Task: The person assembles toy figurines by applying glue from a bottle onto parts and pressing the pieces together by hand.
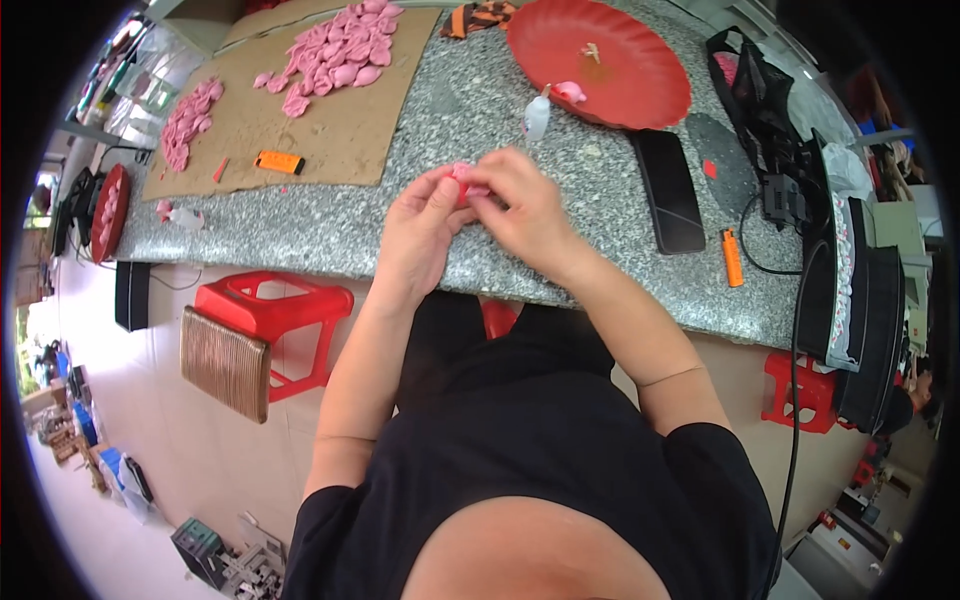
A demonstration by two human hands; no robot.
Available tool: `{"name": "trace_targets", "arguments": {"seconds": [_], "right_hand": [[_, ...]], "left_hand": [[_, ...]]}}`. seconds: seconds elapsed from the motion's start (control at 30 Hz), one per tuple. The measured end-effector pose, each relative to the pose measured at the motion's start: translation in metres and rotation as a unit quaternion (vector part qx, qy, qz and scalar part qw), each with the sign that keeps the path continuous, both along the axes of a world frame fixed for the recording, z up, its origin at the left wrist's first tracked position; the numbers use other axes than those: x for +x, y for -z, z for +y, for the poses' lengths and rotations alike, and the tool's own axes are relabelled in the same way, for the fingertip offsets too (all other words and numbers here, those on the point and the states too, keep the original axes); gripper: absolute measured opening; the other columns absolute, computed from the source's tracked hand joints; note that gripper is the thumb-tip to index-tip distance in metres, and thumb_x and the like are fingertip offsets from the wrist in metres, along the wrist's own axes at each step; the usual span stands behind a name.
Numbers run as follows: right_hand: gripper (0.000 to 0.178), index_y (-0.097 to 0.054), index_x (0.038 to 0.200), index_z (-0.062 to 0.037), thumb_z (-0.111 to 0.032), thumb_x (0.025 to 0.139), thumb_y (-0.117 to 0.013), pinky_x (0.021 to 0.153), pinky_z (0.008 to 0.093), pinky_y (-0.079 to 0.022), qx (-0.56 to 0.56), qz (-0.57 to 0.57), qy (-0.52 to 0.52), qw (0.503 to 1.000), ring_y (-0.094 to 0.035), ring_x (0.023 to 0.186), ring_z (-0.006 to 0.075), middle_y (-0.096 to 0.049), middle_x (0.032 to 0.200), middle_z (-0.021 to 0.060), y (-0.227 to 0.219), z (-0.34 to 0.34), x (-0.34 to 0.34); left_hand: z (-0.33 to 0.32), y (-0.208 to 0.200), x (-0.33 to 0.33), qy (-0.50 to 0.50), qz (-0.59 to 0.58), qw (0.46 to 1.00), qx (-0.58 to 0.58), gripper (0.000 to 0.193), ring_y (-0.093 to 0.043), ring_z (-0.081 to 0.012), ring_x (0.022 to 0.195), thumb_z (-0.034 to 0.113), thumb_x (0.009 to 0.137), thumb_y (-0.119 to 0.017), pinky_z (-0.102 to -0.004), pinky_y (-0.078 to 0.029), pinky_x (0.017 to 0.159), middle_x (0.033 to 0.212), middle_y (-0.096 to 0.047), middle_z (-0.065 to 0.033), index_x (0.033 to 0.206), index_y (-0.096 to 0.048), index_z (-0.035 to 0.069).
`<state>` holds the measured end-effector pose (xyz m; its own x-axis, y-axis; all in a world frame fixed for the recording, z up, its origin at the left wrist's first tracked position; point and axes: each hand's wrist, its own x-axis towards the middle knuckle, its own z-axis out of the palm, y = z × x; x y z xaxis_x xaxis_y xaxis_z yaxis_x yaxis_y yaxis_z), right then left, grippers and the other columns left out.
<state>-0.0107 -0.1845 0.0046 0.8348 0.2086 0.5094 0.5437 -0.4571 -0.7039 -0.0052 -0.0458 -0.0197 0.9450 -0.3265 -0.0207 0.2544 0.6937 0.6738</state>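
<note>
Over the near edge of the speckled stone table, both my hands meet around a small pink and red piece (462,186). My left hand (420,225) pinches it with the thumb on top. From the other side, the bent fingers of my right hand (525,215) press on it, hiding part of it. Just beyond the hands stands a small white squeeze bottle (537,117) with a narrow tip. A pink rounded piece (571,92) lies at the rim of a big red scalloped tray (630,110).
Heaped pink pieces (340,55) lie on a cardboard sheet (330,150) with an orange cutter (280,162). A black phone (668,190), another orange cutter (733,258) and black cables (785,200) are on the right. A second bottle (187,218) lies left; a red stool (270,300) stands below.
</note>
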Motion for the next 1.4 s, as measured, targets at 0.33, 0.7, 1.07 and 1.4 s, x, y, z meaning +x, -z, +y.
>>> {"name": "trace_targets", "arguments": {"seconds": [0.33,0.7,1.07,1.4], "right_hand": [[0.039,-0.050,0.095,0.0009,-0.018,0.069,-0.071,0.063,0.0309,-0.045,0.086,0.106,0.292,0.947,-0.055,0.069,0.0185,-0.052,0.082,0.0101,-0.002,-0.037,0.021],[0.032,-0.052,0.102,0.0024,-0.016,0.078,-0.063,0.069,0.0246,-0.046,-0.001,0.107,0.225,0.968,-0.058,0.078,0.0138,-0.060,0.091,0.0080,0.013,-0.043,0.044],[0.030,-0.051,0.111,-0.0021,-0.006,0.082,-0.058,0.066,0.0248,-0.046,0.452,0.292,-0.063,0.841,-0.051,0.068,0.0112,-0.056,0.090,0.0039,-0.031,-0.071,0.025],[0.023,-0.050,0.099,-0.0002,-0.016,0.085,-0.058,0.060,0.0253,-0.046,0.458,0.238,-0.039,0.856,-0.053,0.065,0.0112,-0.057,0.084,0.0064,-0.015,-0.041,0.016]], "left_hand": [[0.017,-0.001,0.022,-0.043,0.049,0.998,-0.022,0.025,-0.059,-0.0200,0.086,0.013,0.086,-0.053,-0.0306,-0.049,0.074,0.094,-0.059,-0.0102,0.106,-0.051,-0.003],[0.019,0.010,0.023,0.013,0.060,0.997,-0.055,0.031,-0.057,-0.0185,0.087,0.016,0.089,-0.049,-0.0293,-0.048,0.076,0.094,-0.058,-0.0091,0.112,-0.048,-0.004],[0.024,0.018,0.021,0.039,0.023,0.995,-0.087,0.023,-0.056,-0.0162,0.084,0.016,0.087,-0.053,-0.0286,-0.047,0.073,0.094,-0.058,-0.0081,0.104,-0.051,0.000],[0.021,0.011,0.019,0.064,0.025,0.997,-0.046,0.019,-0.055,-0.0154,0.077,0.019,0.088,-0.052,-0.0278,-0.045,0.068,0.089,-0.058,-0.0077,0.095,-0.054,0.002]]}}
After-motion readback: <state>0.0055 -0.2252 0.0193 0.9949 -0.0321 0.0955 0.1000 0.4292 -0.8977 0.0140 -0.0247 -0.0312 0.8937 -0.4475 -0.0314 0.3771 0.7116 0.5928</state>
